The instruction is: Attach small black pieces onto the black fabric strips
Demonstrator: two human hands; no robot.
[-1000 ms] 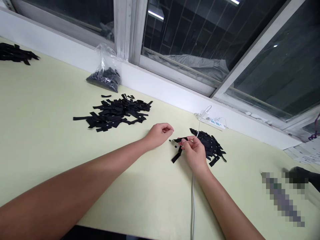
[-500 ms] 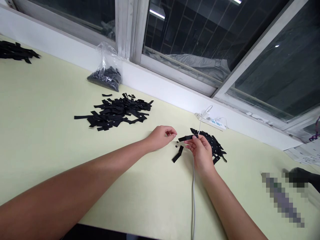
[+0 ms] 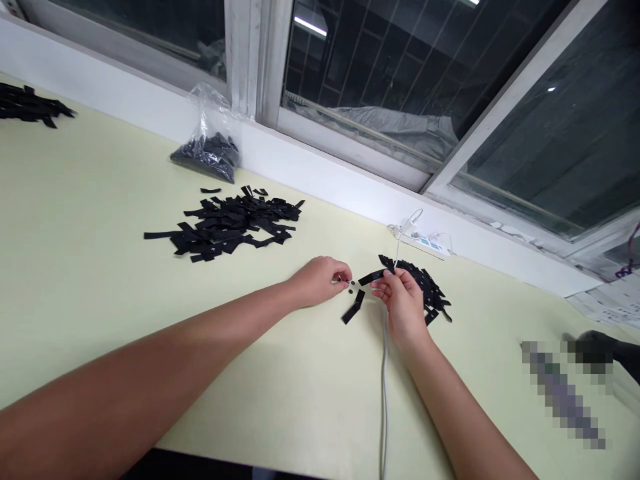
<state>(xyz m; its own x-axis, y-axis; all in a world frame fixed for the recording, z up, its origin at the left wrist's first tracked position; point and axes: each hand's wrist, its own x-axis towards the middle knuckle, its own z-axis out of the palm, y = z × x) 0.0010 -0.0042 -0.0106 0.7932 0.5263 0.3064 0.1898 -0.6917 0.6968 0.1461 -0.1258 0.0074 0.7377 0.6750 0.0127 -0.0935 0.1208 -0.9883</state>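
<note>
Strip (image 3: pixel 373 276) pinched in right hand (image 3: pixel 406 303), left hand (image 3: pixel 320 280) tucked in by the small discs (image 3: pixel 351 291)

So the black strip is gripped near one end between the right thumb and fingers, with its free end pointed toward the left hand. The left fingers are curled, tips close together right by the discs. A dark speck can be made out there, but whether it's actually being held can't be told at this size.

For doing this bit well: probably best if the strip is held by its end only, so the free length isn't covered. Discs that tiny are likely handled easier with just the fingertips, one at a time, and sideways nudges are best avoided or they could get scattered.

Position-wise, the strip is held to the right of the left fingertips, a small gap left between. A loose strip (image 3: pixel 353 308) is laid on the table (image 3: pixel 280 387), just nearer than the discs. The right-hand pile (image 3: pixel 424 287) is partly blocked by the right hand. Farther out, a bigger pile (image 3: pixel 235 223) is spread on the left, with a plastic bag (image 3: pixel 205 157) parked behind it.
</note>
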